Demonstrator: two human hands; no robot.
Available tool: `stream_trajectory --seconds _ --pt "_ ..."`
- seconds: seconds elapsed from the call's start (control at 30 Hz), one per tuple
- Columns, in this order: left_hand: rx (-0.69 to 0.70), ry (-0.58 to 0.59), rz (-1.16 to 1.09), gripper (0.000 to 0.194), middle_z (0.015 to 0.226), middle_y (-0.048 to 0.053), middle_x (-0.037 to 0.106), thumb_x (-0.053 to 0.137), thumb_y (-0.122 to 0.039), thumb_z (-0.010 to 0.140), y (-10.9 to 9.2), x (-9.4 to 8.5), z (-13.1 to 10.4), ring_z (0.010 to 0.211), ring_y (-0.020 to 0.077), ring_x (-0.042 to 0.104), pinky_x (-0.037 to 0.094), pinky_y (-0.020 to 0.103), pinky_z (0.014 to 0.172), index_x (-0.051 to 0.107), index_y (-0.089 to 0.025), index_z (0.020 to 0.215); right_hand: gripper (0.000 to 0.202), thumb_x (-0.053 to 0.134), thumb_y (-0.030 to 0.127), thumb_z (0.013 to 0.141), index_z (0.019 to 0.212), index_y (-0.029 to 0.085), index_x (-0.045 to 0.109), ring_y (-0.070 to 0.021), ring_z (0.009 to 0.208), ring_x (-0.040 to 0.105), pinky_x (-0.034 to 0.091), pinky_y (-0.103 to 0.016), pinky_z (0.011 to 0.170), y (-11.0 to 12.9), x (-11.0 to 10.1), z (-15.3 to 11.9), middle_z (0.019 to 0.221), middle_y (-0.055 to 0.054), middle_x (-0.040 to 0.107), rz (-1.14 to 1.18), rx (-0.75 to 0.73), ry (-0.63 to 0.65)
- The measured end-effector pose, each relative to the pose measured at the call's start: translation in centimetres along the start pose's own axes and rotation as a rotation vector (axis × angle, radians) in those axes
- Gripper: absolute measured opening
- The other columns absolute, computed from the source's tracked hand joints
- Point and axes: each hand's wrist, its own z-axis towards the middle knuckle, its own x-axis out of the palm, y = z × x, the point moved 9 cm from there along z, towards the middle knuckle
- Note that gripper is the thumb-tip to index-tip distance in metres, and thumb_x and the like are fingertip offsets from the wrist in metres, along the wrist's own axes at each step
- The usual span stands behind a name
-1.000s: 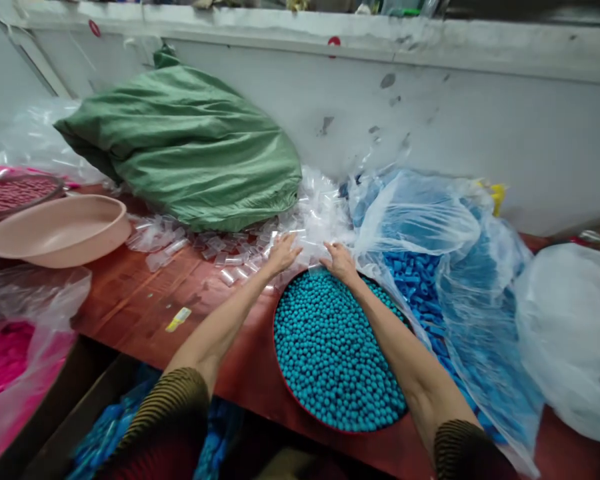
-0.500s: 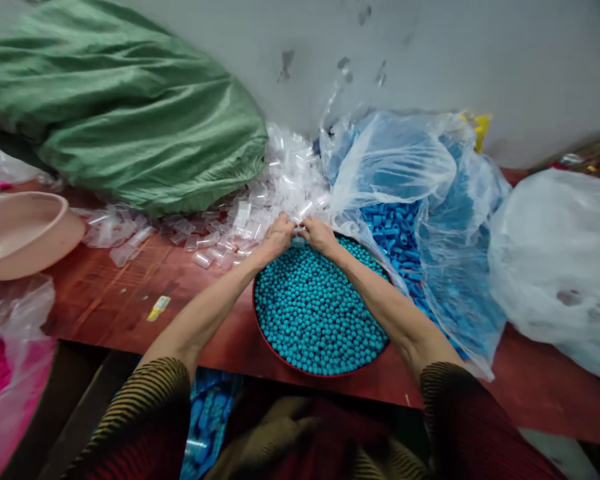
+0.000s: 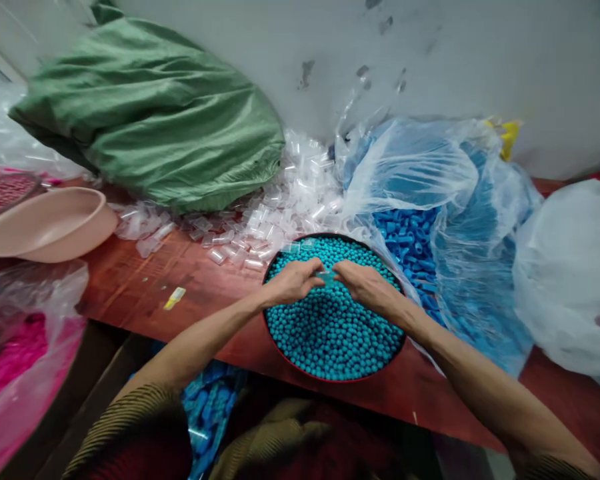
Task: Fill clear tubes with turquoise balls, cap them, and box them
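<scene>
My left hand (image 3: pixel 294 281) and my right hand (image 3: pixel 363 285) meet above a round tub (image 3: pixel 336 380) filled with small teal beads (image 3: pixel 325 343). Between my fingertips is a small clear plastic piece (image 3: pixel 326 275), pinched from both sides. Its exact shape is blurred. Another clear piece (image 3: pixel 291 247) lies on the beads near the far rim. Behind the tub spreads a heap of short clear plastic pieces (image 3: pixel 265 223). Right of it, blue plastic pieces (image 3: pixel 411 240) spill from a clear bag (image 3: pixel 415 157).
A green sack (image 3: pixel 175 120) rests on the red table (image 3: pixel 130 293) against the wall. Left stand a pale pink basin (image 3: pixel 55 227) and a bag of pink pieces (image 3: pixel 17 360). A white plastic bag (image 3: pixel 570 267) sits at the right. Blue pieces (image 3: pixel 207 413) lie below the table edge.
Both hands have come from the clear heap at the tub's far rim back toward me, over the beads, with a clear piece between them. The view has shifted left.
</scene>
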Motion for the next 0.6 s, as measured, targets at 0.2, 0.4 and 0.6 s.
stream_trajectory --seconds 0.2,0.4,0.6 --pt "-0.072 0.112 -0.031 0.020 0.082 0.005 0.065 0.049 -0.032 0.087 -1.4 1.5 -2.1 0.077 0.0183 0.062 0.044 0.027 0.066 0.054 -0.016 0.097 0.010 0.045 0.023 0.089 0.092 0.018 0.053 -0.0159 0.075 0.059 0.040 -0.025 0.066 1.0 1.0 -1.6 0.086 -0.005 0.065 0.247 0.045 0.049" --pt "-0.069 0.127 -0.048 0.027 0.083 0.004 0.066 0.055 -0.034 0.082 -1.5 1.2 -2.1 0.076 0.0179 0.062 0.044 0.026 0.063 0.054 -0.017 0.102 0.008 0.046 0.020 0.089 0.093 0.018 0.053 -0.0160 0.074 0.058 0.038 -0.025 0.062 2.8 -0.7 -1.7 0.085 -0.005 0.064 0.073 -0.057 0.056" --pt "0.126 0.089 0.205 0.017 0.076 0.003 0.064 0.044 -0.030 0.089 -3.5 1.1 -4.7 0.071 0.0163 0.061 0.040 0.025 0.058 0.055 -0.019 0.093 0.013 0.038 0.018 0.092 0.087 0.020 0.050 -0.0130 0.066 0.051 0.033 -0.024 0.056 5.7 -0.4 -4.1 0.076 -0.001 0.056 -0.034 -0.222 -0.025"
